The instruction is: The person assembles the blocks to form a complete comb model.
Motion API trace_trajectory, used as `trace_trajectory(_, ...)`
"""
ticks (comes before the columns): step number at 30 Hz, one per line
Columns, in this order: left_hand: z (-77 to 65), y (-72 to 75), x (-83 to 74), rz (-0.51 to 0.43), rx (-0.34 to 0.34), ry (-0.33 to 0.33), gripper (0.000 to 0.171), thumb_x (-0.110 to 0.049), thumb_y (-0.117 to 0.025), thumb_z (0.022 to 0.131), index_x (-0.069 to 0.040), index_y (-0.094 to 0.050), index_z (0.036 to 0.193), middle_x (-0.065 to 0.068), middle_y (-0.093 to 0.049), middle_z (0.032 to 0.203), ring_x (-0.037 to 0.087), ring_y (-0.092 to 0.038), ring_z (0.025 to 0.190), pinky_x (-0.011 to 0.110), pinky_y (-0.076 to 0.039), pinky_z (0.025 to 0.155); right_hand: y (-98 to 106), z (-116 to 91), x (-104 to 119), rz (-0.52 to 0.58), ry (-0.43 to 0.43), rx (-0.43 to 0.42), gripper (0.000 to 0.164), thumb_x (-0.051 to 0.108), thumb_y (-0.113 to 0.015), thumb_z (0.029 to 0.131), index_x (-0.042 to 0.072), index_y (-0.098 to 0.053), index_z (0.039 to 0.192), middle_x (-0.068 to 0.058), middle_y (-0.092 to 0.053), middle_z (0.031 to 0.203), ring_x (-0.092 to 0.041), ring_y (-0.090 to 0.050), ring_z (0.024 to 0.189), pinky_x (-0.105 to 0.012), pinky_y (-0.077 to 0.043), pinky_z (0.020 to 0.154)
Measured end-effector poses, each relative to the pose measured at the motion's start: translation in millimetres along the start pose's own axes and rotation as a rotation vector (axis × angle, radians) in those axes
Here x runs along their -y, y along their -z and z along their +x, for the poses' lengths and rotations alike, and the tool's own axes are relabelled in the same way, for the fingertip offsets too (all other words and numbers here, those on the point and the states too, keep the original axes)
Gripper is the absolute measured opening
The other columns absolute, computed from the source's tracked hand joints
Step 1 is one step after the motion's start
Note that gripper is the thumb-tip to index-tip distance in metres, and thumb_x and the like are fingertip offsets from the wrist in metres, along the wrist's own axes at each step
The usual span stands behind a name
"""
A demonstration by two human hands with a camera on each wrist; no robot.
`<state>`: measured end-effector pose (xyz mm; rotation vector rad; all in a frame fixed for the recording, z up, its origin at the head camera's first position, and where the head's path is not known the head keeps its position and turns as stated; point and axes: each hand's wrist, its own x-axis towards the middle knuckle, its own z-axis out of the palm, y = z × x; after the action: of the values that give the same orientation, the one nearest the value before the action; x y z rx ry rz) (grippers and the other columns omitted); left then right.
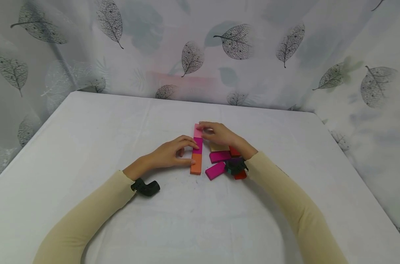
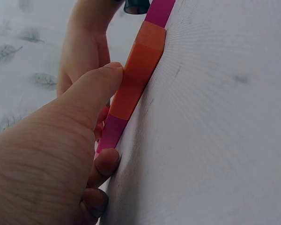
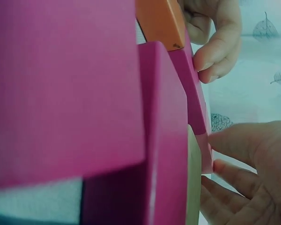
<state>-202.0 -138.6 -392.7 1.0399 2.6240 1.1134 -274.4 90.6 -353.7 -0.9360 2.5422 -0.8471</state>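
Three blocks form a straight row, end to end, on the white table: an orange block [image 1: 196, 168] nearest, a magenta block [image 1: 198, 141] in the middle and a pink block [image 1: 197, 134] at the far end. From the left, my left hand [image 1: 169, 154] rests its thumb on the orange block and touches the magenta one with its extended fingertips. My right hand [image 1: 222, 135] reaches over from the right and pinches the pink block between thumb and fingers. In the right wrist view both hands meet the row's side, the right thumb [image 3: 234, 139] at the pink block.
Right of the row lies a loose group of blocks: a cream block [image 1: 219, 147], a magenta block [image 1: 219, 157], another magenta block [image 1: 215, 171] set at an angle, and red blocks [image 1: 241, 176] partly hidden under the right wrist. A leaf-patterned curtain [image 1: 193, 80] borders the table [image 1: 120, 113].
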Motion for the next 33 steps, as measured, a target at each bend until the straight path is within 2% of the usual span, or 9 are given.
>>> trace_trajectory(7, 0.2, -0.8, 1.2, 0.004, 0.001, 0.008, 0.047, -0.036, -0.076, 0.085, -0.021, -0.061, 0.128, -0.004, -0.048, 0.136, 0.011, -0.051, 0.082, 0.026, -0.042, 0.069, -2.0, 0.1, 1.2, -0.007, -0.024, -0.009, 0.040, 0.008, -0.054, 0.099, 0.000, -0.052, 0.138, -0.018, -0.038, 0.152, -0.033, -0.041, 0.137, -0.042, -0.037, 0.108)
trace_trajectory(17, 0.2, 0.0, -1.0, 0.006, 0.014, 0.023, 0.049, -0.036, -0.075, 0.085, -0.021, -0.059, 0.129, -0.003, -0.045, 0.138, 0.011, -0.050, 0.083, 0.026, -0.042, 0.069, -2.7, -2.1, 0.9, 0.002, -0.029, -0.004, 0.045, 0.013, -0.061, 0.096, 0.002, -0.052, 0.138, -0.018, -0.038, 0.152, -0.034, -0.044, 0.135, -0.043, -0.037, 0.108)
trace_trajectory(22, -0.2, 0.0, -0.7, 0.005, 0.015, 0.032, 0.049, -0.036, -0.075, 0.086, -0.021, -0.059, 0.130, -0.003, -0.045, 0.138, 0.012, -0.050, 0.083, 0.027, -0.042, 0.068, -3.7, -2.6, -1.0, 0.001, -0.027, -0.008, 0.047, 0.014, -0.061, 0.096, 0.002, -0.050, 0.140, -0.018, -0.035, 0.154, -0.033, -0.040, 0.138, -0.044, -0.034, 0.110)
trace_trajectory(27, -0.4, -0.3, -1.0, 0.003, 0.015, 0.022, 0.049, -0.035, -0.075, 0.086, -0.020, -0.059, 0.130, -0.002, -0.046, 0.137, 0.012, -0.050, 0.083, 0.026, -0.042, 0.068, -4.7, -3.9, -3.3, 0.003, 0.009, -0.039, 0.044, 0.014, -0.062, 0.095, 0.002, -0.054, 0.137, -0.022, -0.036, 0.150, -0.035, -0.035, 0.138, -0.047, -0.034, 0.110)
trace_trajectory(33, -0.2, 0.7, -2.2, -0.006, 0.017, 0.041, 0.044, -0.035, -0.067, 0.092, -0.019, -0.057, 0.131, -0.001, -0.045, 0.138, 0.012, -0.050, 0.083, 0.027, -0.042, 0.069, -6.7, -3.4, -5.8, 0.007, 0.052, -0.064, 0.041, 0.012, -0.062, 0.095, -0.001, -0.056, 0.133, -0.024, -0.040, 0.144, -0.035, -0.038, 0.135, -0.047, -0.036, 0.109)
